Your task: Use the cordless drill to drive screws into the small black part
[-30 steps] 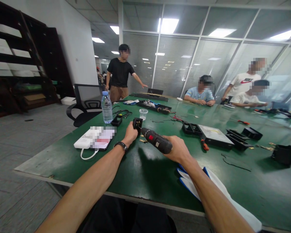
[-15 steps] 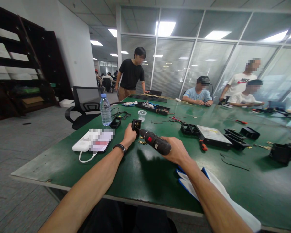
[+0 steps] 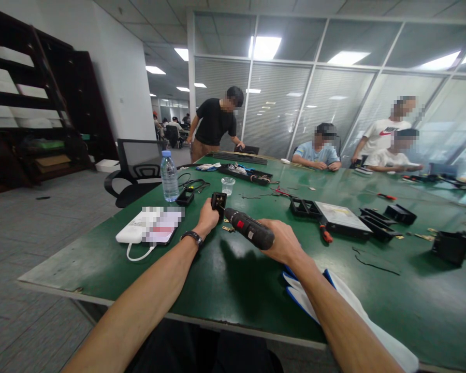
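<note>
My left hand is closed around a small black plastic housing, holding it above the table with its open side towards the drill. A black cordless drill with a red mark is gripped in my right hand. The drill points left and its bit reaches to the housing; whether it sits in a screw is too small to tell. Small brass-coloured metal pieces lie on the table just below the housing. White work gloves with blue trim lie under my right forearm.
On the green table are a water bottle, a power bank beside a phone, and a plastic cup. To the right lie a flat metal-topped box, an orange-handled tool and black plastic parts. Several people are beyond.
The standing person in black across the table leans further forward and to the right. My hands, the drill and the black housing stay almost where they were.
</note>
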`<state>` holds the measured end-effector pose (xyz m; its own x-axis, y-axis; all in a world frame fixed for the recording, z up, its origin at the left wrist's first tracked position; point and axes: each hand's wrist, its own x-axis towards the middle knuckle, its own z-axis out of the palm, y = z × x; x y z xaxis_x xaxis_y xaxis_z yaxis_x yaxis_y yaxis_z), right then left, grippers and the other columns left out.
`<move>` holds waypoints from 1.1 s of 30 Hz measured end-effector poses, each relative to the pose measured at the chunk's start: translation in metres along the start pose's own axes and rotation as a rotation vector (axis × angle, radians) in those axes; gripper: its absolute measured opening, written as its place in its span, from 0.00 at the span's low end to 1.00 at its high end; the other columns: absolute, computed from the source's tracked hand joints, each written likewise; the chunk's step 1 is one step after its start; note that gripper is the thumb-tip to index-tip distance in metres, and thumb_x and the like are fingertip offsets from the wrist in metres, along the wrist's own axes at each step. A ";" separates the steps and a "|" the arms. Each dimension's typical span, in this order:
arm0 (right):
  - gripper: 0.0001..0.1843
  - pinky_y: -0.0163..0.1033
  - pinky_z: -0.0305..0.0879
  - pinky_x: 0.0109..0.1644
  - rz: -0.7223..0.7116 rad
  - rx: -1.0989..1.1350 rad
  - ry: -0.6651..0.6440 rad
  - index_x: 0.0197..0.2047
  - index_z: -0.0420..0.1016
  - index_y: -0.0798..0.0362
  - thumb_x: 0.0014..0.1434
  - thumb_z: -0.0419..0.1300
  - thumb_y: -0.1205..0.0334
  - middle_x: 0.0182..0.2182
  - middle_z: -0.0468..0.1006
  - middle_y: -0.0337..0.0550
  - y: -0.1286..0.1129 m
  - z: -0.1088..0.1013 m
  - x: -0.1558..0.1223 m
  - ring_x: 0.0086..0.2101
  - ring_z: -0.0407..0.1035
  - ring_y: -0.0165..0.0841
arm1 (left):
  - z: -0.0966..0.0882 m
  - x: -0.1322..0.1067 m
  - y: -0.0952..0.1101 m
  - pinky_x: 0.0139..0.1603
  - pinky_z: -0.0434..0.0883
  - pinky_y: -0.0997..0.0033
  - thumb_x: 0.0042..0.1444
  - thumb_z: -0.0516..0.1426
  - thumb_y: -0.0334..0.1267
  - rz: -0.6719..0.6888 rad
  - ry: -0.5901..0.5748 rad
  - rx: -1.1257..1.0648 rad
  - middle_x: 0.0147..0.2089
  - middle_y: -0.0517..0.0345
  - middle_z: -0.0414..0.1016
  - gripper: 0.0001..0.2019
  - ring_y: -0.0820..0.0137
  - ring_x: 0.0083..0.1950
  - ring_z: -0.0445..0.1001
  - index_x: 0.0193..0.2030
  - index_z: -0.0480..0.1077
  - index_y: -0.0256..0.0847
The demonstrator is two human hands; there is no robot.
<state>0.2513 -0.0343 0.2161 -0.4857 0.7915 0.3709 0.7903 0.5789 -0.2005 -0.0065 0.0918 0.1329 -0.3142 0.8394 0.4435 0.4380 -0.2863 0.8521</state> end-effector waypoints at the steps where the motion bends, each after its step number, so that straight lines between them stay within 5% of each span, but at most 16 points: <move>1: 0.07 0.35 0.51 0.32 -0.001 -0.001 0.000 0.34 0.72 0.49 0.49 0.59 0.59 0.31 0.79 0.40 0.000 0.000 0.000 0.32 0.71 0.34 | 0.000 0.000 0.000 0.46 0.70 0.68 0.49 0.56 0.25 0.001 0.002 0.002 0.45 0.48 0.78 0.19 0.64 0.44 0.76 0.49 0.70 0.36; 33: 0.08 0.35 0.51 0.33 0.027 -0.018 -0.035 0.35 0.74 0.48 0.50 0.61 0.58 0.31 0.79 0.40 -0.004 -0.003 0.000 0.33 0.72 0.34 | -0.002 -0.003 0.007 0.43 0.69 0.70 0.50 0.55 0.26 -0.014 -0.004 0.012 0.44 0.48 0.78 0.17 0.64 0.43 0.75 0.47 0.70 0.37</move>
<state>0.2493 -0.0365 0.2196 -0.4767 0.8132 0.3339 0.8097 0.5540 -0.1933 -0.0041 0.0861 0.1379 -0.3173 0.8449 0.4307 0.4434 -0.2693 0.8549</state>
